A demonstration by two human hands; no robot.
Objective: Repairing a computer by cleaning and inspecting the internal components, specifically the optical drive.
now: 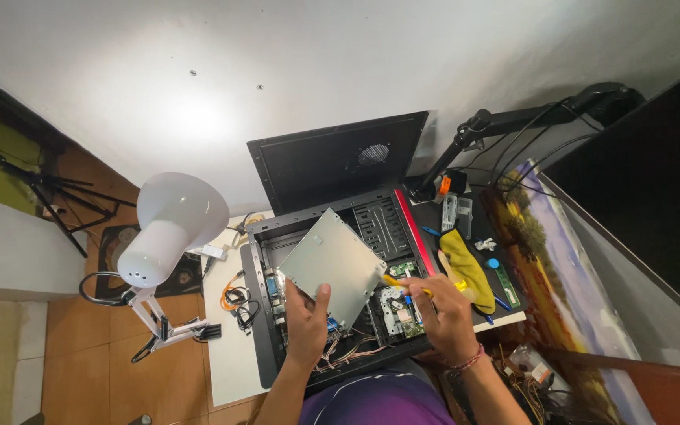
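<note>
An open computer case point(332, 291) lies flat on a white table point(230, 346), and everything else is placed around it. Its black side panel point(336, 161) stands against the wall just behind it, and a white desk lamp point(171, 228) hangs well to its left. To the case's right lies a yellow cloth point(470, 267) on the dark mat. Over the middle of the case a grey metal drive point(330, 266) is held tilted, its near lower edge pinched by the left hand point(307, 319): the thumb presses on the top face, the other fingers are hidden beneath it. Just right of the drive, above the case's circuit board point(399, 311), the right hand point(438, 311) has its fingers closed around a yellow-handled screwdriver point(403, 285), whose tip points towards the drive's lower right corner, close to it; contact cannot be told.
</note>
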